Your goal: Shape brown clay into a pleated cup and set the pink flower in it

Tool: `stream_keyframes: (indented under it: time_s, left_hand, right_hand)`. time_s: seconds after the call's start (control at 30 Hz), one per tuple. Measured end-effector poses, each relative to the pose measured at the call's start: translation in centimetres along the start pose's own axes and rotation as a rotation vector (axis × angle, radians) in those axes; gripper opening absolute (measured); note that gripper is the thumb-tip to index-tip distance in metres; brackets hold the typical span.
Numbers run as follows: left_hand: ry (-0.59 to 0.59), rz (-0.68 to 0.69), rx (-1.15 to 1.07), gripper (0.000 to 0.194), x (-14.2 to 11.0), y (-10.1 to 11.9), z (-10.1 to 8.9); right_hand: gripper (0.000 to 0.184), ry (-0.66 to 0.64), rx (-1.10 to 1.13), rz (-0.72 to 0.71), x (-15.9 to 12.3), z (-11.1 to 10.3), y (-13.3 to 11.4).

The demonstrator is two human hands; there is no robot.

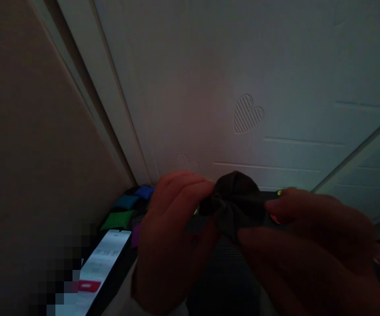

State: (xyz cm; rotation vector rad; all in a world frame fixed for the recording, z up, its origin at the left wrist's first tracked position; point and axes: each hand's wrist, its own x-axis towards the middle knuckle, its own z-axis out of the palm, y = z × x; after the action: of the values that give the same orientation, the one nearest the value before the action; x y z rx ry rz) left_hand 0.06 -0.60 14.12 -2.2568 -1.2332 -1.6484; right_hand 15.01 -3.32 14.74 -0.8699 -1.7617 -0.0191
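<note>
A piece of dark cloth [239, 197], bunched into folds that fan out from a gathered point on its left, is held up between my two hands. My left hand [173, 237] pinches the gathered left end between thumb and fingers. On the other side, my right hand [311, 241] grips the spread edge, with a fingertip at the upper right and another digit at the lower edge. Dim light hides the finer detail of the cloth and of the fingers.
Left of my hands lie a lit phone [106, 259] and small green [116, 220], teal [126, 202], blue [144, 192] and purple [135, 235] cloth-like pieces on a dark surface. A white panel [193, 87] with embossed hearts rises behind. A brownish wall [38, 131] stands left.
</note>
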Motion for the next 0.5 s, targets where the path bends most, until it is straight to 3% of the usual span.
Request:
stream_keyframes:
  time_s: [0.07, 0.23, 0.43, 0.5]
  left_hand:
    - [0.004, 0.013, 0.0, 0.018, -0.07, -0.07, 0.07]
    - [0.007, 0.017, -0.028, 0.016, -0.06, -0.2, 0.16]
    - [0.047, 0.004, -0.078, 0.02, -0.27, -0.65, 0.46]
    - [0.06, -0.019, -0.088, 0.023, -0.39, -0.8, 0.62]
  right_hand:
    - [0.007, -0.009, -0.053, -0.042, 0.2, -0.38, 0.08]
    - [0.008, 0.222, -0.129, -0.049, -0.19, 0.4, -0.1]
    - [0.012, 0.077, -0.165, -0.109, -0.3, -0.05, 0.35]
    - [0.01, 0.085, -0.149, -0.089, -0.34, -0.11, 0.52]
